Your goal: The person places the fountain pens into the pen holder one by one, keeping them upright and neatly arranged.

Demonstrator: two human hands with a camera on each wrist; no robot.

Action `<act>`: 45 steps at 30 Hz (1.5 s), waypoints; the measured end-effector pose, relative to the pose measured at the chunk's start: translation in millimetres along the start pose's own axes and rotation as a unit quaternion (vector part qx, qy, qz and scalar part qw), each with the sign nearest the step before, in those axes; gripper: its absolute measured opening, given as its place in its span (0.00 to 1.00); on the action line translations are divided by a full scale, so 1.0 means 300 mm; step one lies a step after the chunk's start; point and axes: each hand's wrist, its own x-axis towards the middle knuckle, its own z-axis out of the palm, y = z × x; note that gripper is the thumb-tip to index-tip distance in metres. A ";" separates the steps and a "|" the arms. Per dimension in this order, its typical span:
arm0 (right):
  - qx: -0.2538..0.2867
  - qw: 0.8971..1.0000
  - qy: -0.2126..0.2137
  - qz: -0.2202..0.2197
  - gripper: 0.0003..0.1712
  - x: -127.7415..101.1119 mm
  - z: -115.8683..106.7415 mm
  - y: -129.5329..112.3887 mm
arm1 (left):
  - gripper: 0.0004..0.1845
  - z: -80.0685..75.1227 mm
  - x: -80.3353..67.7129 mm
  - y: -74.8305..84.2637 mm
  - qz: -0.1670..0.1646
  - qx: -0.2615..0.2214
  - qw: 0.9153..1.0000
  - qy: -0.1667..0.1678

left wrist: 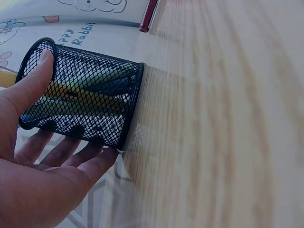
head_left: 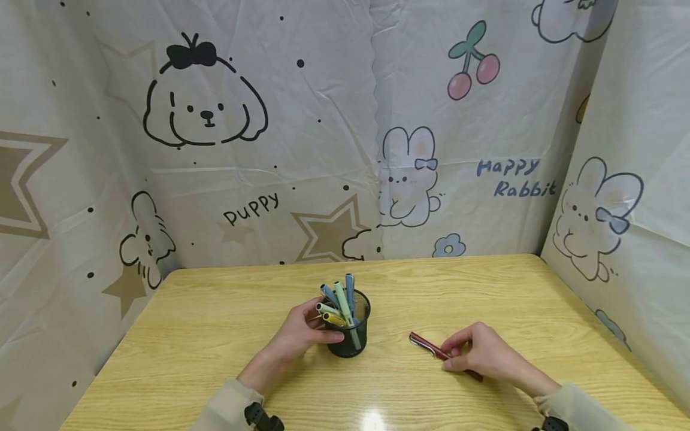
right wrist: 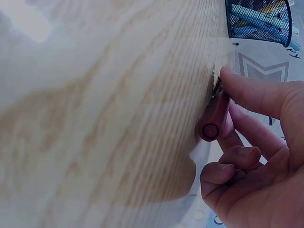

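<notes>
Left hand (head_left: 302, 335) curls around the mesh cup (head_left: 350, 335), which stands mid-worktop (head_left: 485, 287) holding several pens (head_left: 339, 299). Right hand (head_left: 480, 353) pinches a red pen (head_left: 426, 347) lying flat on the worktop, right of the cup.

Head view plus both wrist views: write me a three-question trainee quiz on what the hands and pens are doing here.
1. True or false: the left hand grips the black mesh pen cup.
2. Which pen does the right hand pinch against the wooden table?
A. a yellow one
B. the dark red pen
C. a blue one
3. Fill in: the pastel pens stand inside the ____.

Key
1. True: thumb and fingers wrap round the cup.
2. B: it lies on the table, apart from the cup.
3. Pen cup.
</notes>
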 end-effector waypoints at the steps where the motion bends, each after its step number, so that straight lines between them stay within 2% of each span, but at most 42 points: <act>1: 0.001 1.000 0.000 -0.001 0.14 0.001 0.001 0.000 | 0.45 0.000 0.000 0.000 0.000 0.001 1.000 0.001; 16: -0.004 1.000 0.001 -0.008 0.11 0.009 0.002 0.003 | 0.46 -0.003 0.004 -0.006 -0.002 -0.001 1.000 0.004; 27: -0.049 0.999 -0.004 -0.004 0.07 0.008 0.008 -0.020 | 0.46 0.000 0.004 -0.004 -0.002 -0.008 1.000 0.000; 34: -0.043 0.999 -0.002 -0.009 0.07 0.005 0.013 -0.021 | 0.45 0.001 0.003 -0.003 -0.005 -0.008 1.000 -0.001; 45: -0.006 1.000 0.011 -0.001 0.08 0.005 0.016 -0.030 | 0.45 0.001 0.002 -0.005 -0.002 -0.010 1.000 -0.002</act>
